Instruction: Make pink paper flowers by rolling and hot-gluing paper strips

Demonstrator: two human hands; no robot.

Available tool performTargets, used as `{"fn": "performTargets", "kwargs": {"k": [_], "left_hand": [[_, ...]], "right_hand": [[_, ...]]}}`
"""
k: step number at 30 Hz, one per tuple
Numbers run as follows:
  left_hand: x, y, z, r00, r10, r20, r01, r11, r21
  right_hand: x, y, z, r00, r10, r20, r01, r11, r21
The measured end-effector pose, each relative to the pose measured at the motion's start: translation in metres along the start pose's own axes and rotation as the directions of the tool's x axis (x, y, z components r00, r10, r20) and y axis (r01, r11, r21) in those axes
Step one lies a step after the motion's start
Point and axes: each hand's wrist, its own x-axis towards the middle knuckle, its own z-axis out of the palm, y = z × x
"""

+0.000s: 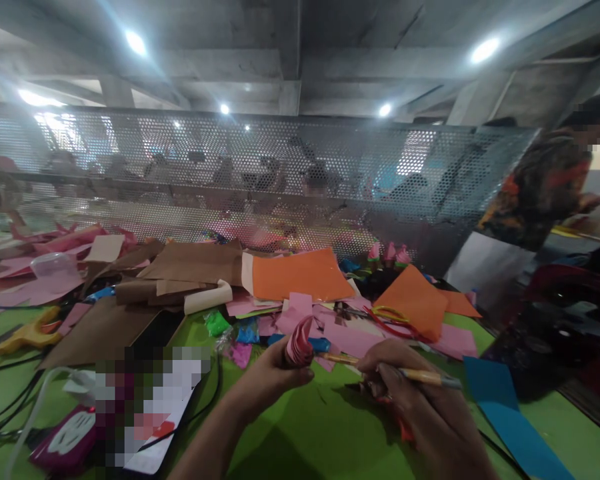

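Pinched upright in my left hand [263,380] is a curled pink paper flower [299,343], its layers striped with darker edges. My right hand [420,400] grips a thin wooden stick [423,377] with a grey end; its other end points at the flower's base, and I cannot tell whether it touches. Beneath the right fingers a dark pointed tip and a red handle [406,428] show, which look like scissors partly hidden by the palm. Both hands are above the green tabletop [325,433].
Brown paper [195,263], orange sheets [295,275] and pink scraps lie behind the hands. At left are a phone [173,407], a magenta device [67,437], cables and a yellow tool [30,337]. Blue strips [495,387] lie right. A perforated metal screen [280,167] stands behind; a person is at right.
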Motion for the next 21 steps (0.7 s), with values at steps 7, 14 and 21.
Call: {"fn": "performTargets", "kwargs": {"k": [7, 14, 21], "left_hand": [[0.0020, -0.0059, 0.0000, 1.000, -0.011, -0.027, 0.012, 1.000, 0.024], [0.0007, -0.0060, 0.0012, 1.000, -0.017, 0.003, 0.017, 0.999, 0.028], [0.0004, -0.0021, 0.0025, 1.000, -0.023, 0.007, 0.023, 1.000, 0.018]], "right_hand": [[0.0003, -0.0017, 0.0008, 0.999, -0.022, 0.029, 0.021, 0.999, 0.034], [0.0002, 0.0006, 0.0026, 0.997, 0.015, 0.076, -0.019, 0.998, 0.060], [-0.0003, 0.0003, 0.0025, 0.997, 0.009, 0.083, -0.013, 0.999, 0.044]]}}
